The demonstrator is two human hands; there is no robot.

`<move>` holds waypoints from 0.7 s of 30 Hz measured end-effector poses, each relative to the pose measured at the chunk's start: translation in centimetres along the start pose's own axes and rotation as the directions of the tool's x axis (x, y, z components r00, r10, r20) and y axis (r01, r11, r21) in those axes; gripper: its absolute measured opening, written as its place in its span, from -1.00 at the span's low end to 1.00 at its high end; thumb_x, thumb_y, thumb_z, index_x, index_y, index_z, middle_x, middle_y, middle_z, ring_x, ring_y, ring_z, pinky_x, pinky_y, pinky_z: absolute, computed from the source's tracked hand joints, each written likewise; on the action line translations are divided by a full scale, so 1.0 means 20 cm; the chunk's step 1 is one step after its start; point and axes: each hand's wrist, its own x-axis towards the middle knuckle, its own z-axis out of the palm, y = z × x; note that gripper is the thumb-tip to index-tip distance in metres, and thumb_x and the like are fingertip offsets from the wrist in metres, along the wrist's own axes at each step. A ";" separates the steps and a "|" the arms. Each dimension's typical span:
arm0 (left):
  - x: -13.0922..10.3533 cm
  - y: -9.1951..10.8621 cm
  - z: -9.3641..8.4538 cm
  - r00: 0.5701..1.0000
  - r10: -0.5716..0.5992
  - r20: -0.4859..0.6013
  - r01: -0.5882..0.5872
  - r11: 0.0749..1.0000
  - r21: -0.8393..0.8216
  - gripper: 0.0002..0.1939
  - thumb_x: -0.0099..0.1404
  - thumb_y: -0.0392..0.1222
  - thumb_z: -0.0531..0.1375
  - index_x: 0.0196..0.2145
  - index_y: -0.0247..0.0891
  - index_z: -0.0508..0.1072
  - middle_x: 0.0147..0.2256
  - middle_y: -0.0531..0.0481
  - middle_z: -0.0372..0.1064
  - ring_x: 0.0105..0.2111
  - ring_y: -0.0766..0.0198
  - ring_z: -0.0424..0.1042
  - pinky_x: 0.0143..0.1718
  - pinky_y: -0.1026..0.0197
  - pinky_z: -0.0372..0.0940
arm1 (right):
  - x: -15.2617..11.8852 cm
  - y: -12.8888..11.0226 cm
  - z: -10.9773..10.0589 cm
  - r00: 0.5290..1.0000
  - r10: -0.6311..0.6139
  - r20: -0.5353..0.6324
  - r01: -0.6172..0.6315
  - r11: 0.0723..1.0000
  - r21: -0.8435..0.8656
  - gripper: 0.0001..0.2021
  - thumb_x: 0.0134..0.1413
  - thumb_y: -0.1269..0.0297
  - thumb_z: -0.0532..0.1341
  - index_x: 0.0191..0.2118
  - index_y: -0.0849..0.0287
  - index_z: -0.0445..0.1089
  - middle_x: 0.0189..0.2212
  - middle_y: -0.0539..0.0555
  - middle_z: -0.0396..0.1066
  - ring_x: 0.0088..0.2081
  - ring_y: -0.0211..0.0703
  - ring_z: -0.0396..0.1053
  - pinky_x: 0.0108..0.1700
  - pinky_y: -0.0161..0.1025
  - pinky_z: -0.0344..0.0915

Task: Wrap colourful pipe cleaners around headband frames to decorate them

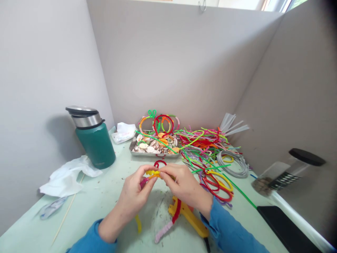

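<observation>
Both hands meet above the middle of the table, pinching a yellow pipe cleaner (152, 173) that looks coiled into a row of small bumps. My left hand (135, 189) grips its left end, where a bit of magenta pipe cleaner (143, 181) shows. The fingers of my right hand (181, 182) close on its right end and hide part of it. A red pipe cleaner loop (160, 163) stands just behind the fingers. Below my right hand lies a yellow glue gun (191, 218), crossed by a red and pale pink wrapped strip (168, 226). A yellow piece (138, 224) lies beneath my left wrist.
A metal tray (155, 154) of shells stands behind the hands, with wrapped rings (163, 125) on it. Pipe cleaners (202, 140) pile up to the right, near a grey wire coil (237, 165). Left are a green bottle (96, 144) and tissue (68, 175); right, a clear jar (286, 172).
</observation>
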 end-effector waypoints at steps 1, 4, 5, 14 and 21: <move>0.00 0.00 0.00 1.000 0.002 -0.001 -0.002 1.000 0.011 -0.76 0.28 -0.12 0.07 -0.12 -0.21 0.31 -0.31 -0.02 0.43 -0.43 0.28 0.42 -0.41 0.26 0.31 | 0.00 0.00 0.00 1.000 -0.002 0.007 0.002 1.000 -0.011 -0.81 0.20 0.42 0.05 -0.31 0.19 0.42 -0.44 0.02 0.42 -0.37 -0.25 0.32 -0.32 -0.34 0.13; 0.00 -0.01 0.00 1.000 0.022 -0.008 -0.022 0.998 0.054 -0.77 0.28 -0.13 0.08 -0.12 -0.21 0.33 -0.31 -0.02 0.44 -0.41 0.28 0.42 -0.39 0.27 0.30 | 0.00 0.00 0.00 1.000 -0.004 0.022 0.004 0.999 -0.035 -0.81 0.20 0.42 0.04 -0.33 0.19 0.40 -0.45 0.01 0.41 -0.38 -0.26 0.31 -0.33 -0.35 0.13; 0.00 -0.01 0.00 0.999 0.037 -0.008 -0.036 0.997 0.071 -0.76 0.28 -0.13 0.08 -0.12 -0.21 0.34 -0.28 -0.03 0.44 -0.40 0.28 0.42 -0.39 0.27 0.30 | 0.00 0.00 0.01 1.000 -0.001 0.023 0.002 0.999 -0.044 -0.80 0.20 0.43 0.04 -0.33 0.19 0.40 -0.45 0.02 0.40 -0.39 -0.26 0.31 -0.33 -0.35 0.12; -0.01 0.01 0.00 0.999 0.051 -0.007 -0.050 0.995 0.083 -0.74 0.29 -0.14 0.06 -0.08 -0.21 0.33 -0.30 0.01 0.45 -0.54 0.37 0.33 -0.45 0.31 0.25 | -0.01 0.01 0.02 0.998 0.058 -0.009 -0.058 0.996 -0.062 -0.79 0.20 0.43 0.03 -0.29 0.18 0.42 -0.40 0.04 0.45 -0.35 -0.24 0.35 -0.30 -0.34 0.15; 0.00 0.01 0.00 0.998 0.061 0.008 -0.062 0.995 0.082 -0.76 0.29 -0.17 0.06 -0.11 -0.21 0.37 -0.32 0.01 0.47 -0.50 0.35 0.36 -0.44 0.32 0.24 | 0.00 0.01 0.01 0.998 0.040 0.040 -0.040 0.999 -0.009 -0.80 0.20 0.42 0.04 -0.32 0.19 0.41 -0.44 0.02 0.44 -0.40 -0.25 0.34 -0.36 -0.35 0.16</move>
